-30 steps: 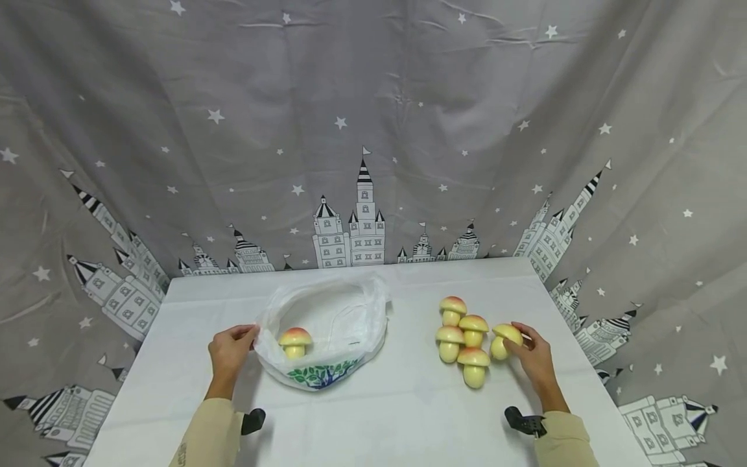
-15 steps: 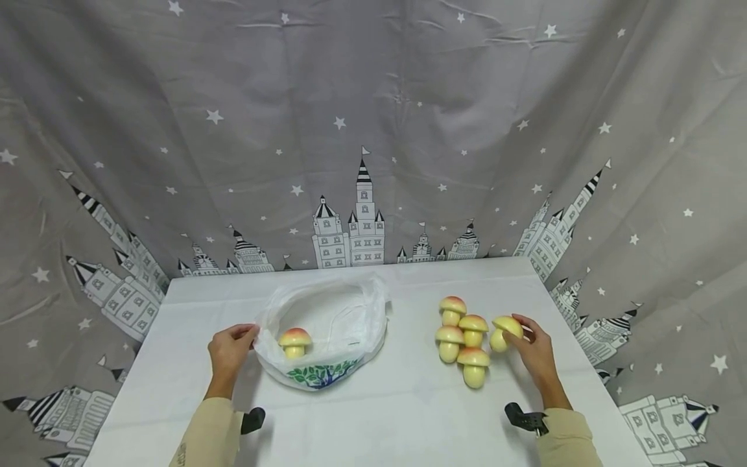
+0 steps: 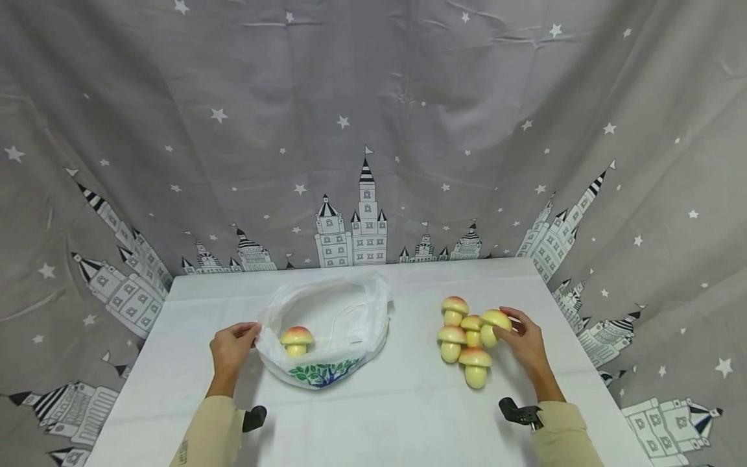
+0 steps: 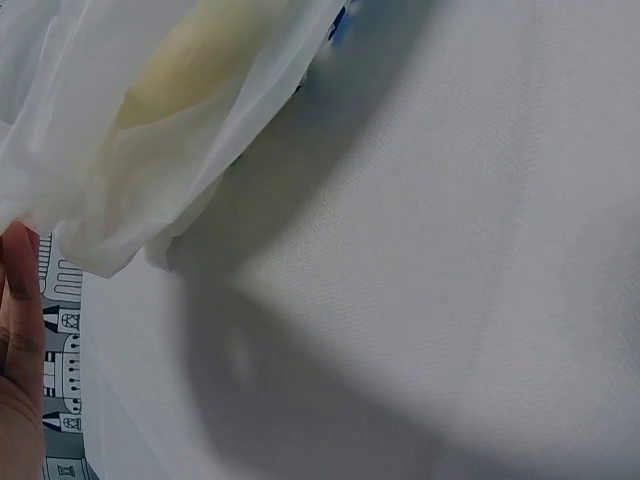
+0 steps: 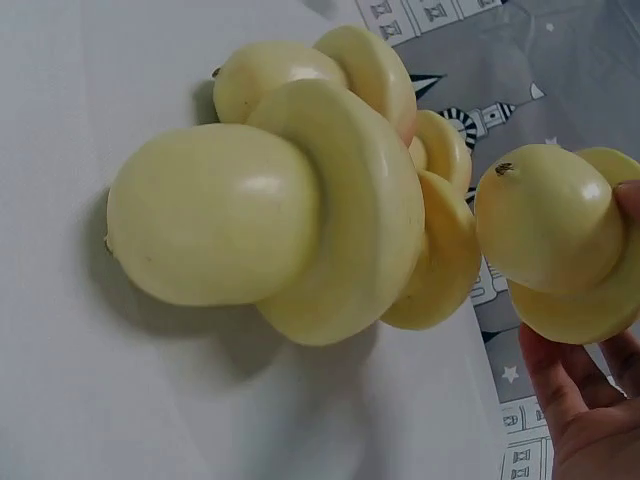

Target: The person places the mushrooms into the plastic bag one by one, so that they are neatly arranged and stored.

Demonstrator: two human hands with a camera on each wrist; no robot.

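Mushroom [image 3: 496,319]: sat in the right hand [image 3: 524,344] just beside the cluster, overlapping one of it in the head view; could not tell whether touching or clear.
Right-hand pinch: took the cap between thumb and fingers, well off the stem; looked secure, though on a smooth, glossy surface, so probably best spread wide across the cap.
Cluster [image 3: 475,359]: lay four strong on the table [image 3: 397,415], packed close; likely called for a lift straight up before any sideways travel, to avoid setting any rolling.
Bag [image 3: 323,374]: stood on the table well to the left of the cluster, gaped upward, and held one mushroom [image 3: 297,337] against the near-left wall.
Left hand [image 3: 230,355]: pinched the bag at its left edge; probably needed only a light, steady hold there, without tugging.
Bag rim: looked thin and limp, so likely to fold inward if let go.
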